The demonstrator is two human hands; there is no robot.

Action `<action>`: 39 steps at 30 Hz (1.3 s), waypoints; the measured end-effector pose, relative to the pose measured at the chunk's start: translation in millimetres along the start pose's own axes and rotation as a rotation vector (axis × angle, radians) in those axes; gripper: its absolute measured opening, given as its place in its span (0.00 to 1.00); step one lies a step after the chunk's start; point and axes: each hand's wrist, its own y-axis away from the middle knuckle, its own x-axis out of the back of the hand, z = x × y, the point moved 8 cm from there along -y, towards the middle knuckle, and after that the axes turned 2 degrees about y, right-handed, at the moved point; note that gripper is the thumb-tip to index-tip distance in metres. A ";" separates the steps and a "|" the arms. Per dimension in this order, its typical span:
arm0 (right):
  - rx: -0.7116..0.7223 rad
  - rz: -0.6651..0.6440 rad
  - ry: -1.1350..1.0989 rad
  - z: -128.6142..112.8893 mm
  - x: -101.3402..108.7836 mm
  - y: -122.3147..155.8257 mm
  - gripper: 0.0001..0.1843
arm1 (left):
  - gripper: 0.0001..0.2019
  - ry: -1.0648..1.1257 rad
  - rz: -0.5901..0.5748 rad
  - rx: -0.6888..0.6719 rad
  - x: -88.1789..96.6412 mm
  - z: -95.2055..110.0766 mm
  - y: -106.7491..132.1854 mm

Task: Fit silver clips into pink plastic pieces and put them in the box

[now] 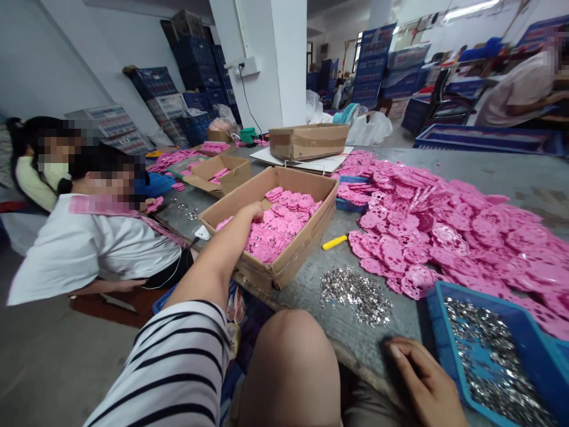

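My left arm stretches over an open cardboard box [302, 261], and my left hand [254, 213] is inside it, at the pink plastic pieces [284, 222]. The fingers of that hand point down and are mostly hidden, so their grip does not show. Small shiny metal parts lie among these pieces. On the table edge at lower right, my right hand [422, 379] is curled, with thumb and forefinger tips together; anything between them is too small to make out. It is between a pile of small metal parts [355, 293] and a blue tray [438, 308] of similar parts.
A large heap of flat pink flower-like pieces [444, 219] covers the table's right side. A yellow-handled tool [335, 242] lies before it. Behind stand another cardboard box [309, 142] and a smaller one [235, 175]. A co-worker in a white shirt [120, 243] sits at left.
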 end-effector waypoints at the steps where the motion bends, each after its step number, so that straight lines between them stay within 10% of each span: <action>1: -0.001 0.000 -0.012 -0.8 -0.8 0.2 0.25 | 0.16 -0.030 0.010 -0.012 1.1 0.8 1.8; 6: -0.029 -0.003 -0.063 -7.1 -5.6 3.0 0.25 | 0.13 -0.163 0.172 -0.124 23.5 19.0 17.4; 11: -0.058 -0.012 -0.099 -8.8 -11.2 5.2 0.24 | 0.19 -0.167 0.386 -0.462 39.1 98.5 70.1; 16: -0.054 -0.016 -0.126 -8.4 -15.5 5.3 0.24 | 0.19 -0.258 0.224 -1.037 -32.6 207.7 151.4; 20: -0.049 -0.021 -0.134 -10.7 -17.5 4.2 0.23 | 0.22 -0.492 0.081 -1.130 -106.4 248.5 165.0; 26: -0.031 0.002 -0.154 -13.3 -21.1 3.7 0.20 | 0.17 -0.620 0.050 -1.073 -143.3 253.7 137.6; 39: -0.037 -0.009 -0.180 -11.9 -27.3 -0.3 0.16 | 0.17 -0.732 0.195 -1.029 -102.0 236.0 180.0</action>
